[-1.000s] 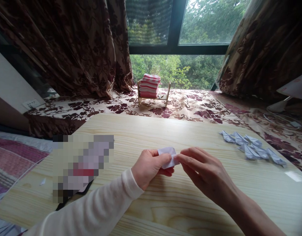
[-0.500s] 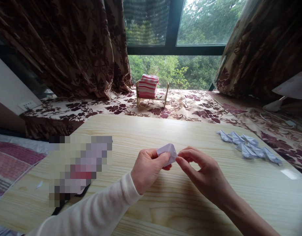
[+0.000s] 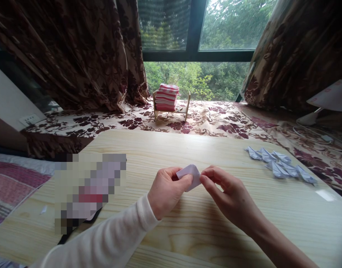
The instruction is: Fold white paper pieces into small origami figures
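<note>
Above the middle of the wooden table [image 3: 160, 149], my left hand [image 3: 169, 191] pinches a small folded white paper [image 3: 189, 173], thumb on its upper face and fingers beneath. My right hand [image 3: 225, 191] is closed at the paper's right corner, thumb and index finger pressed together on its edge. Part of the paper is covered by my left thumb. Several folded white paper pieces [image 3: 279, 169] with pointed ends lie in two rows at the table's right side.
A blurred-out flat object [image 3: 90, 190] lies on the left of the table, with a paper scrap [image 3: 43, 209] beside it. On the cloth-covered sill stands a small wooden rack [image 3: 186, 109] holding striped red-and-white cloths [image 3: 167, 98]. A lamp [image 3: 329, 96] stands at far right.
The folded paper has tilted slightly between my hands, and its right corner sits a little differently at my right fingertips. The whole view has shifted slightly; the other things stay put.
</note>
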`<state>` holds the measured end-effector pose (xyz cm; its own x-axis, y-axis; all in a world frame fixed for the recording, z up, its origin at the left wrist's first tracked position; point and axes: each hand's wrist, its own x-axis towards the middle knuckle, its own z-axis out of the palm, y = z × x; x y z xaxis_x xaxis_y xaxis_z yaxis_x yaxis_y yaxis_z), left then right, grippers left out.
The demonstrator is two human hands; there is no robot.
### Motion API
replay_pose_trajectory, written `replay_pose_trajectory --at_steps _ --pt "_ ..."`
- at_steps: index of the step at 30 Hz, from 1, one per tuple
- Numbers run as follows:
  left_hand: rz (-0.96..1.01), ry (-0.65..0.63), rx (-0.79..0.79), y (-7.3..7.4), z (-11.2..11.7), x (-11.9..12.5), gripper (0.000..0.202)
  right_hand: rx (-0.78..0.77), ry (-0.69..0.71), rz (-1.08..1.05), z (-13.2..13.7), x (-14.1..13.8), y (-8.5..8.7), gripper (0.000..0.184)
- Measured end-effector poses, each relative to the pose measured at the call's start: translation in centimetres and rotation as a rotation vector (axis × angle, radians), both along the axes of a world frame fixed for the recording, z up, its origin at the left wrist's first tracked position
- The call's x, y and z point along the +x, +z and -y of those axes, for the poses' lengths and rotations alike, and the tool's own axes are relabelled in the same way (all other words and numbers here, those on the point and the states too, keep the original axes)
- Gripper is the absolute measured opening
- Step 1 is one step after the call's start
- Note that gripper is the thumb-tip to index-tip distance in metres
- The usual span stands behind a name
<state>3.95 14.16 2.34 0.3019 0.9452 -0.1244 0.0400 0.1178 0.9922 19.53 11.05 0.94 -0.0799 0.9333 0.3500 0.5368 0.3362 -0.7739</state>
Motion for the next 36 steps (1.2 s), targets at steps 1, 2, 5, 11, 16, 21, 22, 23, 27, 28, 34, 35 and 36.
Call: replay_pose_trajectory --at_steps 1,2,5,11,16,21,22,23,27,28,34,35,36 --pt "0.009 -0.003 -0.007 0.01 0.02 0.04 0.019 -0.014 -0.004 -0.013 -0.01 -0.03 0.0 0.018" --pt "0.019 -0.008 -0.014 0.02 0.05 0.08 0.018 -0.028 -0.004 -0.022 -0.03 -0.05 0.02 0.019" --pt "0.047 -0.018 -0.041 0.05 0.16 0.17 0.017 -0.058 -0.003 -0.042 -0.06 -0.04 0.14 0.024" --pt "0.142 -0.022 -0.142 -0.19 0.13 0.12 0.022 -0.101 -0.026 -0.076 0.0 0.13 0.42 0.032" --pt "0.233 -0.011 -0.256 -0.31 0.09 0.06 0.027 -0.161 -0.009 -0.131 0.14 0.27 0.64 0.023" --pt "0.318 0.01 -0.363 -0.26 0.22 0.09 0.03 -0.108 -0.032 -0.149 0.17 0.24 0.79 0.019" --pt "0.33 0.011 -0.376 -0.29 0.23 0.1 0.031 -0.104 -0.034 -0.151 0.15 0.22 0.75 0.019" --pt "0.339 0.008 -0.383 -0.32 0.24 0.1 0.031 -0.108 -0.033 -0.149 0.13 0.2 0.69 0.019" --pt "0.337 -0.015 -0.365 -0.43 0.26 0.12 0.031 -0.14 -0.02 -0.113 0.06 0.28 0.41 0.02" --pt "0.321 -0.023 -0.347 -0.42 0.26 0.14 0.029 -0.139 -0.025 -0.102 0.05 0.32 0.38 0.02" --pt "0.105 -0.06 -0.179 -0.14 0.28 0.29 0.015 -0.148 -0.024 -0.09 -0.02 0.22 0.52 0.021" --pt "0.081 -0.062 -0.156 -0.11 0.32 0.31 0.014 -0.15 -0.015 -0.099 -0.02 0.14 0.55 0.021" --pt "0.064 -0.065 -0.137 -0.1 0.36 0.33 0.014 -0.15 -0.001 -0.105 0.0 0.07 0.57 0.02"
